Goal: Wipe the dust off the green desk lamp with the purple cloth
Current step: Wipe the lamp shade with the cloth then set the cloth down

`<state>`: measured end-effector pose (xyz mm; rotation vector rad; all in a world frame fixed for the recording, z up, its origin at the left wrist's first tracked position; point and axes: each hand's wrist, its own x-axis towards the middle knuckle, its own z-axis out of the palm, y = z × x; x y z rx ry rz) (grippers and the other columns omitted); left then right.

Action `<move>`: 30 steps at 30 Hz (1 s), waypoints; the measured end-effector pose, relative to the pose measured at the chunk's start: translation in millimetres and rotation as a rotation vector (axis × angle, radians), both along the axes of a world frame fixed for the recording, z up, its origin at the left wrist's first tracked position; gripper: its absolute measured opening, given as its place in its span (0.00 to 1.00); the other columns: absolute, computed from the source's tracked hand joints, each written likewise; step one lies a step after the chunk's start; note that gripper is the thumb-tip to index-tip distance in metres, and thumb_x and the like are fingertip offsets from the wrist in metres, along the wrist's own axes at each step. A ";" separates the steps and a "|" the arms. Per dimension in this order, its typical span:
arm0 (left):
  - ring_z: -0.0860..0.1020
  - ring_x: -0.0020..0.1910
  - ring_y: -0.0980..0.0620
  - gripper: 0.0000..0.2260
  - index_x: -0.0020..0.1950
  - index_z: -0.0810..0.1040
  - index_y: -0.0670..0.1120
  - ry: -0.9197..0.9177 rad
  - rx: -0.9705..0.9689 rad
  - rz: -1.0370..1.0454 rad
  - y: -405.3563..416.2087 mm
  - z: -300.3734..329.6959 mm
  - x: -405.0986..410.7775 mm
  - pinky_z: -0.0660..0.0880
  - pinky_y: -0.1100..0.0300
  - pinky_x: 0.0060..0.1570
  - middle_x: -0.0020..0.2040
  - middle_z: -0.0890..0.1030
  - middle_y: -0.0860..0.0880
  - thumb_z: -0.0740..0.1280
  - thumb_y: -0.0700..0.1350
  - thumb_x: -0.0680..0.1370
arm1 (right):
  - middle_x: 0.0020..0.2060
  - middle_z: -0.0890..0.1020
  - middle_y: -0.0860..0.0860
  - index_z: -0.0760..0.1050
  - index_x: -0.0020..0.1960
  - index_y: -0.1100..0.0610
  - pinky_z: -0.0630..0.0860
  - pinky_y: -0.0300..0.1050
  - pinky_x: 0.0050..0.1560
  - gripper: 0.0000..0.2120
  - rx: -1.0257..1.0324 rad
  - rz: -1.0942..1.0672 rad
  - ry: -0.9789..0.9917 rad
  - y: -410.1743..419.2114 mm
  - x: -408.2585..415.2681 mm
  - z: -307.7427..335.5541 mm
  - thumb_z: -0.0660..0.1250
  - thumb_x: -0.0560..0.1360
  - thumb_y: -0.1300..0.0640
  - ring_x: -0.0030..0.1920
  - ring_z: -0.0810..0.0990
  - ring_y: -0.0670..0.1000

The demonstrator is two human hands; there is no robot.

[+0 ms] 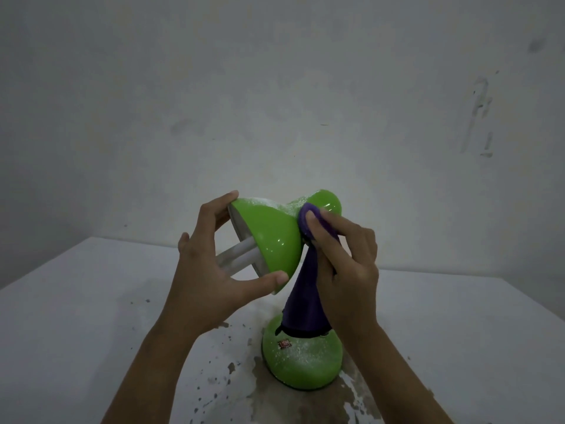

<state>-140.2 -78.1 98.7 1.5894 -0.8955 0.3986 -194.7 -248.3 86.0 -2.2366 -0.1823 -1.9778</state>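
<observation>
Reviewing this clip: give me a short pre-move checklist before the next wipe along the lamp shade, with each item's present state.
1. Left hand steadies the shade at its rim: ok.
2. Right hand holds the purple cloth: ok.
3. Cloth touches the lamp's neck: ok.
4. Shade top free of dust: not ok, white specks remain.
5. Base free of dust: not ok, speckled.
6. Base flat on the table: ok, as far as visible.

1 head cam, looks fwd and down, close on hands, table edge and wall beyond
</observation>
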 end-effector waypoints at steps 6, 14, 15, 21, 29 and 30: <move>0.68 0.63 0.70 0.43 0.65 0.61 0.68 -0.002 0.000 -0.015 -1.3 0.4 -3.4 0.62 0.35 0.65 0.61 0.70 0.72 0.76 0.63 0.54 | 0.53 0.76 0.51 0.78 0.59 0.61 0.73 0.40 0.48 0.13 0.155 0.029 -0.110 -7.1 2.4 10.8 0.62 0.77 0.65 0.49 0.74 0.54; 0.68 0.63 0.70 0.42 0.65 0.61 0.67 -0.004 0.003 -0.015 1.6 -0.4 -1.1 0.63 0.35 0.65 0.61 0.70 0.71 0.76 0.63 0.54 | 0.60 0.76 0.54 0.75 0.63 0.61 0.72 0.44 0.56 0.14 0.022 0.025 0.015 8.3 4.6 -7.0 0.60 0.78 0.62 0.55 0.71 0.54; 0.68 0.62 0.70 0.42 0.65 0.61 0.67 -0.005 0.003 -0.015 1.4 -0.3 -1.3 0.63 0.35 0.65 0.61 0.70 0.72 0.76 0.63 0.54 | 0.61 0.75 0.53 0.74 0.63 0.60 0.72 0.45 0.57 0.14 0.006 0.020 0.020 5.8 3.9 -11.1 0.59 0.79 0.62 0.55 0.71 0.54; 0.69 0.58 0.76 0.41 0.64 0.60 0.68 -0.019 -0.019 -0.062 -1.9 2.1 -6.8 0.61 0.32 0.65 0.60 0.70 0.75 0.75 0.61 0.55 | 0.59 0.73 0.53 0.75 0.62 0.62 0.75 0.44 0.53 0.14 0.036 0.005 -0.031 -12.5 -1.1 -15.0 0.61 0.78 0.65 0.56 0.73 0.54; 0.70 0.57 0.77 0.41 0.63 0.60 0.69 -0.029 -0.019 -0.068 -1.4 2.6 -6.3 0.60 0.31 0.65 0.60 0.69 0.75 0.75 0.61 0.54 | 0.56 0.75 0.49 0.77 0.60 0.60 0.73 0.41 0.51 0.14 0.117 0.056 -0.069 1.1 0.8 11.3 0.61 0.76 0.64 0.52 0.73 0.55; 0.70 0.56 0.78 0.41 0.63 0.60 0.68 -0.027 -0.024 -0.080 -1.1 2.3 -6.6 0.59 0.30 0.64 0.59 0.69 0.76 0.75 0.60 0.54 | 0.57 0.75 0.48 0.76 0.60 0.60 0.73 0.41 0.51 0.14 0.079 0.063 -0.054 5.2 0.7 7.3 0.60 0.77 0.64 0.53 0.73 0.54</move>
